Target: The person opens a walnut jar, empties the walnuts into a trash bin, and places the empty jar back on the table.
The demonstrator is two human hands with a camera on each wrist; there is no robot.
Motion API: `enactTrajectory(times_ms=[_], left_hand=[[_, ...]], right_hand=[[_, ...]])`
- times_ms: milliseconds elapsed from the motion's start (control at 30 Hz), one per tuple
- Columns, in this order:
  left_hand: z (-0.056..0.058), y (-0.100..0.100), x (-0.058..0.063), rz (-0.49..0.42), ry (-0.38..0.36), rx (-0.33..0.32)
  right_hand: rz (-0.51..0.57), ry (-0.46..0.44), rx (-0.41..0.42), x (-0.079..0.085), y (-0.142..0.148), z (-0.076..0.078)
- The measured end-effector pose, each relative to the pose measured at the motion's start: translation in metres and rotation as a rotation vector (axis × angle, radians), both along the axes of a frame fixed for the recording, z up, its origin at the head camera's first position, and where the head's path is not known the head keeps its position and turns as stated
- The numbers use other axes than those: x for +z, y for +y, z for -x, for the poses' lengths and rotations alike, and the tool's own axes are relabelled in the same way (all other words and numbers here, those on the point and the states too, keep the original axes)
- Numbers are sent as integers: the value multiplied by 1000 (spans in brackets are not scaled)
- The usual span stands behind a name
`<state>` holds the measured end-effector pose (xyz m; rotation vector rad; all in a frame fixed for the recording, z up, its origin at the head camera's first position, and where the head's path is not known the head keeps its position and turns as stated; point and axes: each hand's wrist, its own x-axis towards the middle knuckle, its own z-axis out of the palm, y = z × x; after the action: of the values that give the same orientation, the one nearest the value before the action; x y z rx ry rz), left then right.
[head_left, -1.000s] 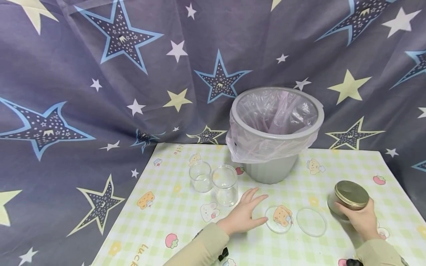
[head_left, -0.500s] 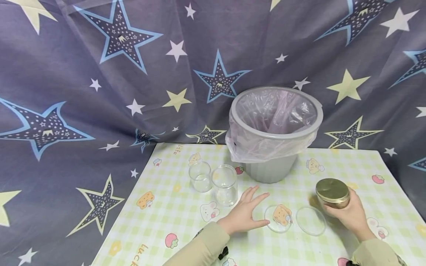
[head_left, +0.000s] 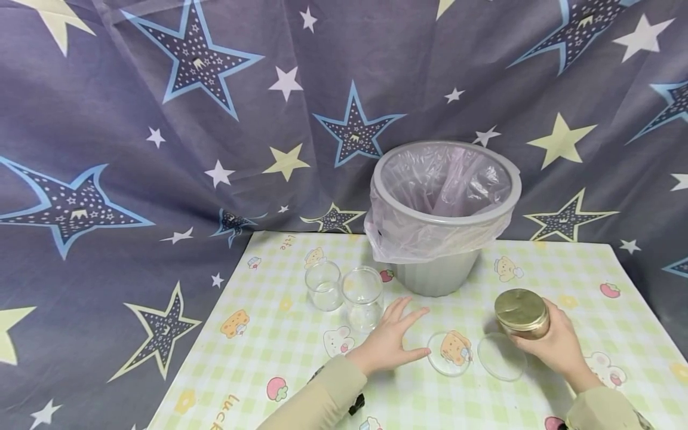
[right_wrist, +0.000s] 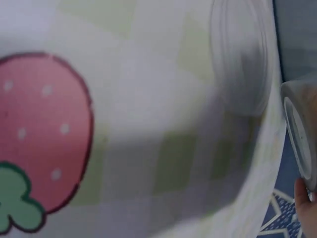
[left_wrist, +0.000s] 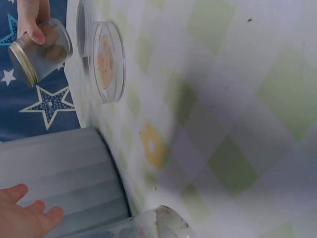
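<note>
In the head view my right hand (head_left: 556, 349) grips a clear jar with a gold lid (head_left: 521, 313), raised over the table at the right. Brownish round contents show through the jar (left_wrist: 52, 47) in the left wrist view. Just below it lies a clear shallow round disc (head_left: 502, 376), partly covered by the jar. A second clear disc (head_left: 450, 371) lies to its left. My left hand (head_left: 389, 343) has its fingers spread, between that disc and an open clear jar (head_left: 364, 298); whether it touches that jar cannot be told.
Another open clear jar (head_left: 324, 286) stands to the left of the first. A grey bin (head_left: 446, 275) lined with a pinkish plastic bag (head_left: 430, 245) stands at the back of the checked table (head_left: 258, 346). A star-patterned cloth (head_left: 215, 143) hangs behind.
My right hand has carried the gold-lidded jar leftward from the right side, toward the right-hand disc. My left hand has barely moved.
</note>
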<state>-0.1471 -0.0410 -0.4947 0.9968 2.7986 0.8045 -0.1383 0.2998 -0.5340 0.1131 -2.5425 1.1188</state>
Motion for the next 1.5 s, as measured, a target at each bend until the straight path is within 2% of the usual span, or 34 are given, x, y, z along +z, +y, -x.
enactTrajectory(times_ms=[133,300,433,633,1000,1233,1500], left_hand=[[3,-1,0,-11,48,-13],[4,0,4,-17,95,-39],[5,1,7,-15,112,-53],[6,5,10,-3,120,-66],[9,10,15,28,168,-122],[10,10,17,85,211,-174],[13,8,14,104,273,-217]], right_hand=[[-34,-25,33,7,-12,-1],[-69,0,82,15,-30,-3],[-105,28,117,20,-44,-4],[-136,14,171,24,-64,-5],[-178,82,327,30,-95,-5],[-205,54,357,33,-109,-5],[-226,47,379,32,-117,-5]])
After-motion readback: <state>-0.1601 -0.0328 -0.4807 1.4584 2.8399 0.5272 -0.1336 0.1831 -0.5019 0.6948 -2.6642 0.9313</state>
